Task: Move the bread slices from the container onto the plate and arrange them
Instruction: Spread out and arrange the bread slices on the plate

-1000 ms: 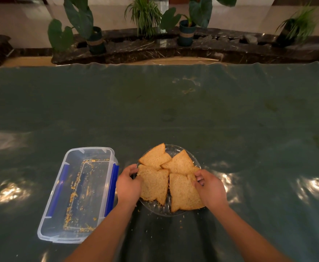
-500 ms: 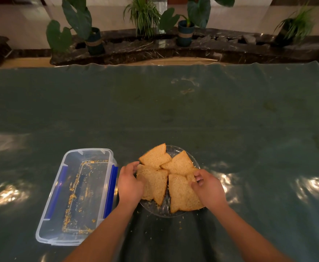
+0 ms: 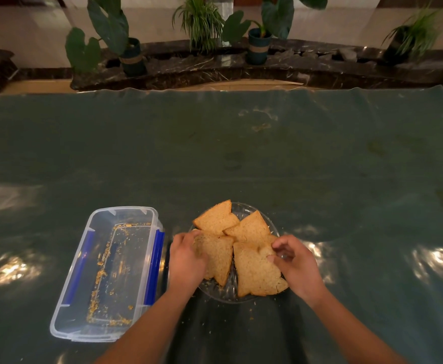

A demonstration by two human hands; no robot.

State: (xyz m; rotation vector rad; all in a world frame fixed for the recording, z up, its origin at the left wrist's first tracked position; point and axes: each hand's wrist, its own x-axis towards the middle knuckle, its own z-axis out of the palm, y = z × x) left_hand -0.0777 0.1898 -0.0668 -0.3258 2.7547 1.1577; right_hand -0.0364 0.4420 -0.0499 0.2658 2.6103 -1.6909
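Several brown bread slices (image 3: 244,232) lie fanned out on a clear glass plate (image 3: 244,209) near the table's front. My left hand (image 3: 187,261) rests on the near-left slice (image 3: 221,257), its fingers over the slice's left edge. My right hand (image 3: 295,261) pinches the right edge of the near-right slice (image 3: 254,274) between thumb and fingers. To the left of the plate stands the clear plastic container (image 3: 110,274) with blue clips, open, holding only crumbs.
A dark green cloth (image 3: 241,158) under a shiny plastic sheet covers the table. Crumbs lie in front of the plate. Beyond the table's far edge, potted plants (image 3: 126,43) stand on a dark stone ledge.
My left hand has slid further right onto the near-left slice. My right hand's fingers have lifted and now pinch the near-right slice's edge. The slices have shifted only slightly.
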